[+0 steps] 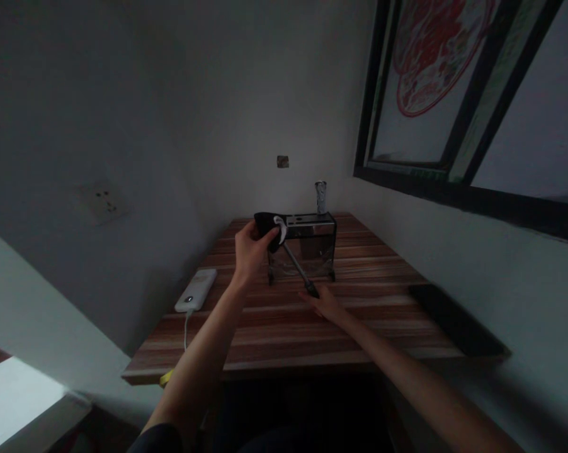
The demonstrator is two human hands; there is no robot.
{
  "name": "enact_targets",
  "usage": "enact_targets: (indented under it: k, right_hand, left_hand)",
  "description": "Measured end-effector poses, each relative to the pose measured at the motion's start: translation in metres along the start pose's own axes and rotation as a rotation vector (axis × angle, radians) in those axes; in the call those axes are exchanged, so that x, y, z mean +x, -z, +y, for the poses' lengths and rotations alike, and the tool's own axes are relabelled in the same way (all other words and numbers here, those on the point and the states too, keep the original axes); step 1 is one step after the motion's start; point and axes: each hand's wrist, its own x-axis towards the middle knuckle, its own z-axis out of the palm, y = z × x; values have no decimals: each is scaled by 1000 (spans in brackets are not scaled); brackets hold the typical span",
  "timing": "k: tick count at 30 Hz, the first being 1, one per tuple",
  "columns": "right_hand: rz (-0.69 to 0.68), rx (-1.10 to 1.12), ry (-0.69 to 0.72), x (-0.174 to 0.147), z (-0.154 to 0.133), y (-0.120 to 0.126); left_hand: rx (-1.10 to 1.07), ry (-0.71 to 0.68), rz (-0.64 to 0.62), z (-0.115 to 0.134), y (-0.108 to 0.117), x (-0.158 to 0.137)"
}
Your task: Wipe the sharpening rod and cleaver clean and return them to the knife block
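My left hand (249, 253) is closed on a black piece (265, 223) with a white curved part on its right side, held up above the table. In my right hand (327, 306), lower and to the right, is a slim metal rod with a dark handle (311, 289), which looks like a screwdriver. The rod slants up to the left, and its far end meets the underside of the black piece. Whether the two are joined, I cannot tell. Just behind both hands stands a clear-sided box with a black frame (334, 242), partly hidden by the left hand and the rod.
A patterned silvery cup-like piece (320, 197) rises at the box's back right. On the table (274, 340) lie a white power bank (196, 289) with a cable, at left, and a flat black slab (456, 318) at the right edge. Walls close in behind and at both sides.
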Motion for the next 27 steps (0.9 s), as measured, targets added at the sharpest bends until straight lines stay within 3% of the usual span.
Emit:
enact_targets:
  k: [7,14,20,27]
  right_hand:
    - [-4,-15,-15,-4,-9,1]
    - [7,-24,-32,1,5,1]
    - [29,44,-16,0,7,0]
    - [11,51,17,-3,0,2]
  left_hand:
    - [-57,-16,6,4,4,14]
    - [-63,17,-32,10,0,11]
    - [-28,32,-55,13,-5,1]
    - [-71,116,-113,-4,-22,-23]
